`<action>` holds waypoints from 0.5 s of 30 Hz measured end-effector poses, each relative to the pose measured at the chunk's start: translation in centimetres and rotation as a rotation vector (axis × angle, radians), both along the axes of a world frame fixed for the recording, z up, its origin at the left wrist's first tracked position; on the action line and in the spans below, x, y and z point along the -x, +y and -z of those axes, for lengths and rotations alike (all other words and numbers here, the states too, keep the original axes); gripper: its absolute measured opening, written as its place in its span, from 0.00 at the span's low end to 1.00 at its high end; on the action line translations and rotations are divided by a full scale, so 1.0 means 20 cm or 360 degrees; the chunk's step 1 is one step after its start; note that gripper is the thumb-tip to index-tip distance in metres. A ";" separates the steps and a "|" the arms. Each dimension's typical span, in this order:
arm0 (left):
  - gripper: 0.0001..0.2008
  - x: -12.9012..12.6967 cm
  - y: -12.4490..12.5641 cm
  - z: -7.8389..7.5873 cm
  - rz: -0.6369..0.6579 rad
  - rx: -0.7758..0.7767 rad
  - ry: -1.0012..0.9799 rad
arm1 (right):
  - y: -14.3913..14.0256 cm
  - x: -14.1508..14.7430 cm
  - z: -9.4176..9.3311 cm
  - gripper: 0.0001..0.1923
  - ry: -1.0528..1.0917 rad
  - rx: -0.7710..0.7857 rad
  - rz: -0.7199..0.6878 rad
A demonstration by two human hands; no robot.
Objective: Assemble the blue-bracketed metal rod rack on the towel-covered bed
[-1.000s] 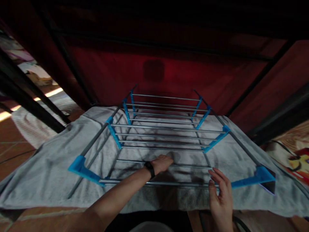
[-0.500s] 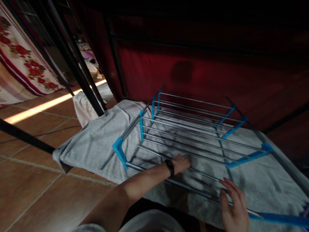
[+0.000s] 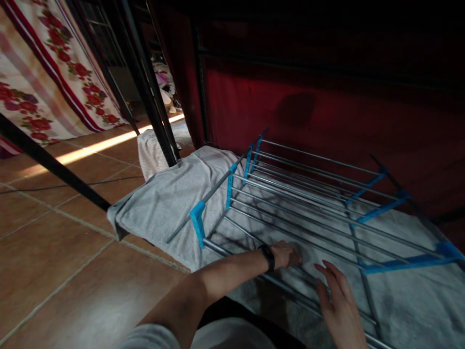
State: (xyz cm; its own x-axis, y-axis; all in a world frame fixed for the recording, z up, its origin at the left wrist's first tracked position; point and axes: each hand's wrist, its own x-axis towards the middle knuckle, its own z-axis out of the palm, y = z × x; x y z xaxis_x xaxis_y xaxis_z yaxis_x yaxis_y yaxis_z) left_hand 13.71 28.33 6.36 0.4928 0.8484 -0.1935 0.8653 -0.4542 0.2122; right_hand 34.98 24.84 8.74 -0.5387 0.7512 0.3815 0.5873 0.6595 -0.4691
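Observation:
A drying rack with thin grey metal rods and blue plastic joints lies across a grey cloth. My left hand, with a dark band at the wrist, is curled over a loose-looking rod near the rack's front; its fingertips are partly hidden underneath. To the right, my right hand hovers over the front rods with its fingers spread and nothing in them. Whether its palm touches a rod I cannot tell.
The grey cloth covers a low surface edged by dark metal posts. Behind stands a dark red panel. Tiled floor lies on the left, with a flowered curtain beyond and a striped cloth by the post.
The view has swung left, so the scene sits further right. My right hand has come nearer to my left and its fingers have left the rod's end. My left hand stays on the rod.

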 end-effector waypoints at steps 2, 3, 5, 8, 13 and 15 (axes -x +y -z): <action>0.11 -0.01 0.00 0.01 0.0003 0.0024 0.0011 | 0.01 0.00 0.03 0.19 -0.0064 0.0028 -0.0028; 0.11 -0.02 0.00 0.02 0.0002 0.0040 0.0018 | 0.02 0.00 0.04 0.18 -0.0090 0.0036 -0.0043; 0.10 -0.02 0.01 0.02 -0.0001 0.0082 0.0033 | 0.04 0.01 0.07 0.19 -0.0136 0.0043 -0.0078; 0.10 -0.03 0.02 0.00 0.0001 0.0145 0.0035 | 0.08 0.02 0.12 0.19 -0.0179 0.0057 -0.0124; 0.10 0.00 0.03 -0.01 -0.0047 0.0189 0.0034 | 0.18 0.06 0.19 0.22 -0.0268 0.0121 -0.0170; 0.08 0.02 0.03 -0.01 -0.0090 0.0197 0.0037 | 0.23 0.07 0.21 0.23 -0.0398 0.0205 -0.0245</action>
